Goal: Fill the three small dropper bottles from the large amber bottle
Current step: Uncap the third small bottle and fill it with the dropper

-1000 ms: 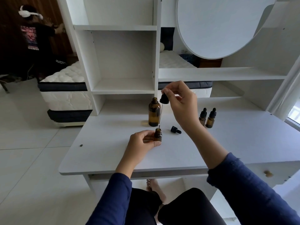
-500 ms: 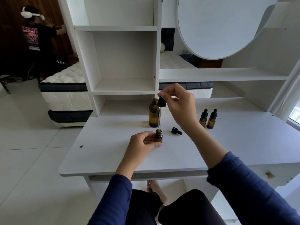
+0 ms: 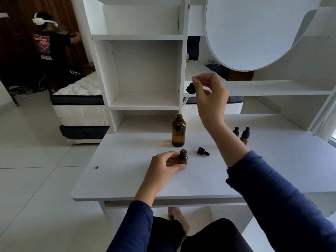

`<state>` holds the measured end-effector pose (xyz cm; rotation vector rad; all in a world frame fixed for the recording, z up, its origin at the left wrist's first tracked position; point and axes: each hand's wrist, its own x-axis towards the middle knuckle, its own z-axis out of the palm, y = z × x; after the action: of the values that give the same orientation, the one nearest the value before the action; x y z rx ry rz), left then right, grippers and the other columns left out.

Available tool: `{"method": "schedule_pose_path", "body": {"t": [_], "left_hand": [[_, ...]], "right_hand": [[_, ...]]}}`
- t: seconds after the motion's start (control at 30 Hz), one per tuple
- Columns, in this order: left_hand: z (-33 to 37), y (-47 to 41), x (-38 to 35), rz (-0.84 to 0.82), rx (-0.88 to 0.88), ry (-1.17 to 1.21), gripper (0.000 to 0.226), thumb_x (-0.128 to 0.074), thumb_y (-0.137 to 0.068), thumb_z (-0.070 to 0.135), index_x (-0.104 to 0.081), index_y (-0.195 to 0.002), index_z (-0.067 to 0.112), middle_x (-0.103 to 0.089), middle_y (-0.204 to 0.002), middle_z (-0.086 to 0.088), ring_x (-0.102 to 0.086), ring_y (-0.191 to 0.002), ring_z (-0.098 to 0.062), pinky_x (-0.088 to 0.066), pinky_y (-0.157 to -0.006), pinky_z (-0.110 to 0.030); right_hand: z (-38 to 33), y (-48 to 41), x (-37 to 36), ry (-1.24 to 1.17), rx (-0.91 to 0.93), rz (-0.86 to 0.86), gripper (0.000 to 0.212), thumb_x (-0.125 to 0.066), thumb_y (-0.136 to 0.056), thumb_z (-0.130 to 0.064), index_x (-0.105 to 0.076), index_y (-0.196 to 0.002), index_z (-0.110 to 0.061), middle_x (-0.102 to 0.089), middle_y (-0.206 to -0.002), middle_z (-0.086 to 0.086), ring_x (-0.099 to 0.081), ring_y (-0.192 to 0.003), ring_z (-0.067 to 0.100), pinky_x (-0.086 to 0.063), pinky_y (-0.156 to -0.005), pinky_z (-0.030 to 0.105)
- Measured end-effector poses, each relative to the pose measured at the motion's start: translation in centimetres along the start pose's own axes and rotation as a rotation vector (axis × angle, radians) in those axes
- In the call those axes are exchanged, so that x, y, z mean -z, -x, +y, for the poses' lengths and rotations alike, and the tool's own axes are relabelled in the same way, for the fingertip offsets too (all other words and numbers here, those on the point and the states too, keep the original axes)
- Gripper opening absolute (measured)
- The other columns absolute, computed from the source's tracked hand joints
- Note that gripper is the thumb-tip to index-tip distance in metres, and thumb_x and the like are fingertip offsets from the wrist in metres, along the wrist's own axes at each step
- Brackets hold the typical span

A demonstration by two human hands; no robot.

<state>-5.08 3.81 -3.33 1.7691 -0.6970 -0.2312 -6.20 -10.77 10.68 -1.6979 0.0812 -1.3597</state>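
Right hand (image 3: 209,93) pinches dropper (image 3: 190,89), tip down-left above large amber bottle (image 3: 179,132).

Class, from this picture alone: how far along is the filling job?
Done: large amber bottle and one small bottle are open, its cap lying on the table. In hand: right hand holds the pipette above the large bottle; left hand grips the small one. Left: likely the two capped bottles.

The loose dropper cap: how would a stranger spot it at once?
Find the white desk, then the tall amber bottle near its middle. Just in front and right of it lies the cap. It alone lies on its side, off any bottle.
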Motion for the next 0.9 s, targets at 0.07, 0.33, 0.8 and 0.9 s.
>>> {"method": "schedule_pose_path", "body": {"t": [0.07,0.33,0.8,0.9], "left_hand": [[0.02,0.00,0.00,0.002,-0.002,-0.009,0.031,-0.079,-0.072,0.013,-0.068,-0.101,0.019,-0.069,-0.087,0.014,-0.066,-0.082,0.005,-0.049,-0.075,-0.006],[-0.05,-0.11,-0.05,0.006,-0.003,-0.015,0.035,-0.079,-0.072,0.014,-0.068,-0.105,0.015,-0.070,-0.091,0.009,-0.066,-0.087,0.000,-0.050,-0.078,-0.008],[-0.09,-0.07,0.03,0.004,-0.005,-0.006,0.035,-0.079,-0.072,0.012,-0.068,-0.106,0.013,-0.071,-0.092,0.007,-0.066,-0.086,0.000,-0.049,-0.077,-0.006],[-0.09,-0.09,0.04,0.005,-0.010,-0.018,0.036,-0.079,-0.072,0.013,-0.068,-0.106,0.013,-0.071,-0.093,0.007,-0.066,-0.087,-0.001,-0.049,-0.079,-0.008]], "right_hand": [[0.22,-0.07,-0.19,0.015,0.005,-0.007,0.002,-0.060,-0.088,-0.009,-0.059,-0.089,-0.007,-0.062,-0.081,-0.011,-0.061,-0.077,-0.006,-0.053,-0.071,0.013],[0.72,-0.28,-0.59,0.037,-0.008,-0.027,0.003,-0.060,-0.088,-0.009,-0.060,-0.089,-0.006,-0.063,-0.082,-0.004,-0.062,-0.079,0.001,-0.052,-0.071,0.013],[0.55,-0.13,-0.61,0.063,0.035,-0.080,0.003,-0.062,-0.086,-0.007,-0.062,-0.087,-0.005,-0.064,-0.080,-0.001,-0.062,-0.076,0.004,-0.052,-0.067,0.013],[0.95,-0.01,-0.68,0.070,0.023,-0.090,0.003,-0.063,-0.086,-0.007,-0.062,-0.087,-0.005,-0.064,-0.081,-0.001,-0.062,-0.077,0.006,-0.053,-0.068,0.013]]}}
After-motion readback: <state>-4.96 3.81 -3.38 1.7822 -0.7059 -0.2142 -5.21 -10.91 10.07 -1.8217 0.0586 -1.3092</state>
